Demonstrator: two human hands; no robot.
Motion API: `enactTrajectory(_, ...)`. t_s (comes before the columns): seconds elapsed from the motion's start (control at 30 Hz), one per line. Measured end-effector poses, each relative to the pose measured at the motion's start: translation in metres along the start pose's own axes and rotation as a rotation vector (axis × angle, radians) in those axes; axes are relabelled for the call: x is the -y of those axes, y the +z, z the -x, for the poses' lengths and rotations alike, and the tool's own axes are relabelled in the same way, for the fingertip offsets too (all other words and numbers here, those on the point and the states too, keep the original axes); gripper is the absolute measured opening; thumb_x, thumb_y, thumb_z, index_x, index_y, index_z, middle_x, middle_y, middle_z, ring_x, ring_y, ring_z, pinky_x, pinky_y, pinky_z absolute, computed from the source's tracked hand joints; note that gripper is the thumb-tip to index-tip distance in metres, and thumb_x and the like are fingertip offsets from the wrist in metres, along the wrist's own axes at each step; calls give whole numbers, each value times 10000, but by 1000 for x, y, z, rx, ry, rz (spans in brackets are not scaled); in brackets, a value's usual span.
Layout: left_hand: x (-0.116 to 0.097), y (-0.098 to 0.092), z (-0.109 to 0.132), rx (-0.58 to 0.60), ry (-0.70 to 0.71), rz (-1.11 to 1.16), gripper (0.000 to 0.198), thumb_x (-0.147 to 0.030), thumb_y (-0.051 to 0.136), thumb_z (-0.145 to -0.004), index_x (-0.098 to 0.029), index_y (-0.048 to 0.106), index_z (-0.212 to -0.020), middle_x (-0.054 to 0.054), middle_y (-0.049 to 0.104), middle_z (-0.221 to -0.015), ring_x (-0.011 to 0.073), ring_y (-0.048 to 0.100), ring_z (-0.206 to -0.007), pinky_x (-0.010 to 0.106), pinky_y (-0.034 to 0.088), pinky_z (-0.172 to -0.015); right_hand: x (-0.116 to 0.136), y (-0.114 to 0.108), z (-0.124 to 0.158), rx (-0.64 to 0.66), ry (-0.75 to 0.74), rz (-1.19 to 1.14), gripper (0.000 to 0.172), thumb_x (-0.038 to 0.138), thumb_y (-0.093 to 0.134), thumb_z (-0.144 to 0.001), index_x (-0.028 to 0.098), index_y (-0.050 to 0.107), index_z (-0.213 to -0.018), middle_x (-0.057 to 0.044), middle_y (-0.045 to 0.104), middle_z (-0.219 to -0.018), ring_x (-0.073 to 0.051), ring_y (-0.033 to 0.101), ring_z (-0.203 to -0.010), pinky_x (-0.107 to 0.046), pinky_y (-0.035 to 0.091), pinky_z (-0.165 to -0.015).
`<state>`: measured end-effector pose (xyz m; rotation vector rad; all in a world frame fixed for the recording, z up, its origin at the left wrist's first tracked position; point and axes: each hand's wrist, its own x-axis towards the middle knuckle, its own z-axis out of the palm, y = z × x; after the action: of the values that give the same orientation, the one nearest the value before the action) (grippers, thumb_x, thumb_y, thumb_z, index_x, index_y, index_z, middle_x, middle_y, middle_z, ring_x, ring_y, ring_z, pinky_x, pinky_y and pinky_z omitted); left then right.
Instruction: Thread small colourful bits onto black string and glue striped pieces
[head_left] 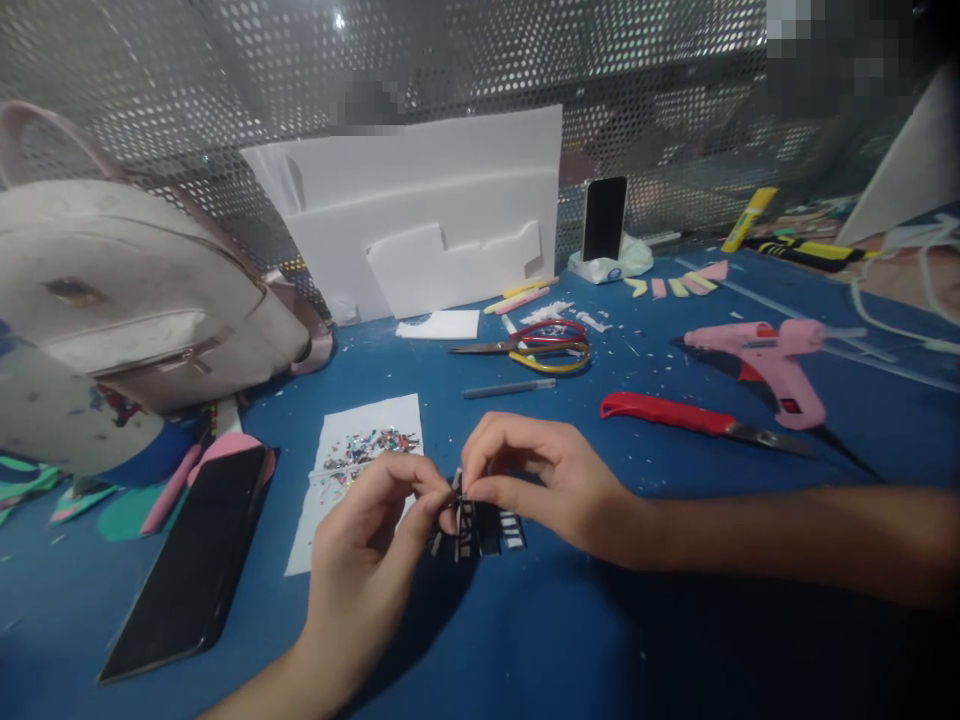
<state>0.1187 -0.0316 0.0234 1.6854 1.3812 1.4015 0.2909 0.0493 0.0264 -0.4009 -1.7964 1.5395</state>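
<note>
My left hand [379,530] is closed in a pinch, thumb against forefinger. Facing it, my right hand [551,480] also pinches, and the fingertips of both nearly meet around a tiny dark piece that I cannot make out. Directly below the fingertips lie a strip with black-and-white markings [463,540], a plain black strip [489,530] and another strip with white blocks [513,530]. The fingers partly cover them. Beside my left hand, a white sheet [315,500] bears a scatter of small multicoloured bits [375,445].
Beyond my hands lie a capped pen [510,389], scissors [551,347] and white foam sheets [420,200]. A red-handled knife [667,411] and pink glue gun [780,360] are to the right. A dark phone [191,560] and white backpack [150,290] occupy the left.
</note>
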Motion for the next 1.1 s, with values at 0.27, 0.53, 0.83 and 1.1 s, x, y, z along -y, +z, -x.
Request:
enactTrajectory(0.27,-1,0,2,-9,16,-12,121,-116,534,-920,-208,582,-858,-33,596,-684,94,581,-619,175,453,-573,-1,0,-1,2,9,53,76,224,632,-885,168,634,-832,0,599,-837,-101,542,-748,-223,432,-678)
enactTrajectory(0.53,-2,0,1,27,15,9,143,-103,515,-928,-214,575,-861,-42,580,-702,80,573,-637,156,456,-595,-2,0,-1,20,-36,114,99,191,579,-918,172,594,-822,4,572,-836,-104,522,-759,-225,417,-688)
enactTrajectory(0.83,-1,0,2,33,11,27,122,-127,524,-930,-216,570,-859,-46,583,-687,76,570,-624,135,458,-589,0,3,2,82,-40,3,65,181,526,-944,158,551,-888,-19,555,-924,-107,549,-835,-239,443,-742)
enactTrajectory(1.1,-2,2,-1,35,-38,82,135,-152,520,-937,-219,566,-830,-57,567,-650,59,545,-592,100,448,-560,0,4,4,64,-56,-23,63,162,527,-938,157,541,-877,-23,542,-937,-111,562,-840,-261,464,-762)
